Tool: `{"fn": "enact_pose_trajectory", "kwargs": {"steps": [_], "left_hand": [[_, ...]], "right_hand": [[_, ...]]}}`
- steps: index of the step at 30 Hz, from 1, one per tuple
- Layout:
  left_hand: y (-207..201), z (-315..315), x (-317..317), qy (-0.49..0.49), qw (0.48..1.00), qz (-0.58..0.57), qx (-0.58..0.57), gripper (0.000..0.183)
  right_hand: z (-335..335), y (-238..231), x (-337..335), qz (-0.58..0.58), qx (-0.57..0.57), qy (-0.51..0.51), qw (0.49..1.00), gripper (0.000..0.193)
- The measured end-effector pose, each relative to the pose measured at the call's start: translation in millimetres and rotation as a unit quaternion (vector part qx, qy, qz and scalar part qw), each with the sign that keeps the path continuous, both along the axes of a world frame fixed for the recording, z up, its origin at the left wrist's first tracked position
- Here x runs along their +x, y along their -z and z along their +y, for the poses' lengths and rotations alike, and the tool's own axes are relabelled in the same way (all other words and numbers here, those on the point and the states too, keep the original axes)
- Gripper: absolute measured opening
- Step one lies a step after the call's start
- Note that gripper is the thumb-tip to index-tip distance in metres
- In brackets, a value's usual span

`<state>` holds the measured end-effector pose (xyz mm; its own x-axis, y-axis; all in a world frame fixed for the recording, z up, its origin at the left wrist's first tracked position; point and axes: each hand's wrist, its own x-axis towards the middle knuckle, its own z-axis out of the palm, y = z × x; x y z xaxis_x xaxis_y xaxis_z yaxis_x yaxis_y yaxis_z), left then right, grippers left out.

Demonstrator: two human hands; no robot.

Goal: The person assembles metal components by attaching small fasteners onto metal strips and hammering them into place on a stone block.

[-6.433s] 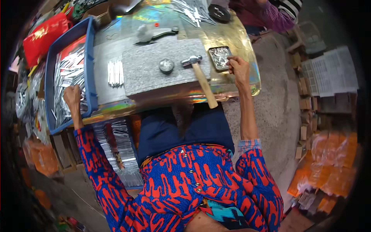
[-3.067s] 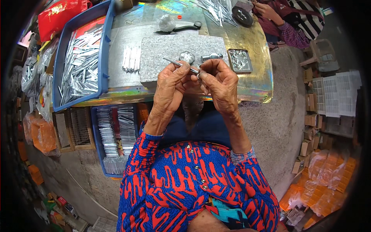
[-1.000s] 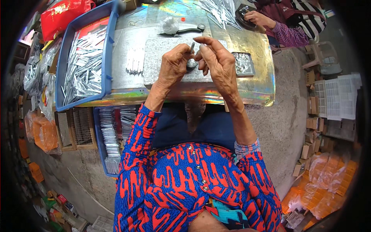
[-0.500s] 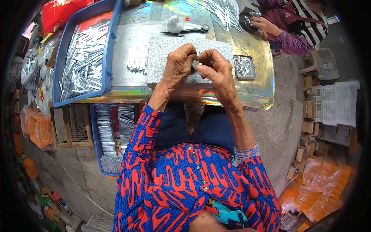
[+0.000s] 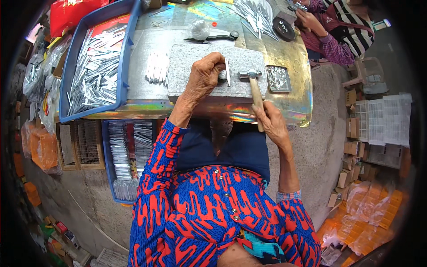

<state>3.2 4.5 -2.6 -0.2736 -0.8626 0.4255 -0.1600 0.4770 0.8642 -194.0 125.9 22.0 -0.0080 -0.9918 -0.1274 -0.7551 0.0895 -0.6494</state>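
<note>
I am pinning a thin metal strip (image 5: pixel 227 71) on the stone slab (image 5: pixel 195 66) with my left hand (image 5: pixel 203 78) pinched shut, my right hand (image 5: pixel 272 124) gripping the hammer (image 5: pixel 253 86), likely needing a square tap next.

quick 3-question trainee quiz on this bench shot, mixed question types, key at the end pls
1. True or false: the right hand grips the wooden handle of the hammer.
2. Multiple choice: the left hand rests on which surface? A) the blue tray B) the grey stone slab C) the small metal dish
3. Fill in: the loose heap of thin metal strips to the person's left lies in the ____ tray.

Key
1. True; the hammer head sits over the slab beside the left fingers.
2. B; the fingers pinch a small metal strip upright on the slab.
3. Blue.
</note>
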Motion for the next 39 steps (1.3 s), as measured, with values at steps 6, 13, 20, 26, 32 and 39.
{"fn": "enact_pose_trajectory", "kwargs": {"steps": [6, 13, 20, 26, 32, 39], "left_hand": [[-1, 1, -1, 0.006, 1.000, 0.011, -0.002, 0.002], [-3, 3, 2, 0.001, 1.000, 0.015, -0.007, 0.003], [-5, -2, -3, 0.001, 1.000, 0.006, -0.025, 0.002], [-2, 1, 2, 0.000, 1.000, 0.007, -0.011, 0.003], [-1, 0, 0, 0.005, 0.999, 0.013, -0.029, 0.004], [-6, -2, 6, 0.009, 0.969, 0.172, 0.179, 0.013]], "right_hand": [[4, -6, 6, -0.444, 0.079, 0.121, 0.884, 0.023], [-10, -94, 40, -0.073, -0.334, -0.001, 0.940, 0.017], [-22, -46, 21, 0.138, -0.272, -0.069, 0.950, 0.017], [-6, -55, 32, -0.006, -0.302, 0.003, 0.953, 0.017], [-2, -3, 12, -0.229, -0.116, 0.097, 0.962, 0.020], [10, 7, 4, -0.375, 0.046, 0.149, 0.914, 0.029]]}}
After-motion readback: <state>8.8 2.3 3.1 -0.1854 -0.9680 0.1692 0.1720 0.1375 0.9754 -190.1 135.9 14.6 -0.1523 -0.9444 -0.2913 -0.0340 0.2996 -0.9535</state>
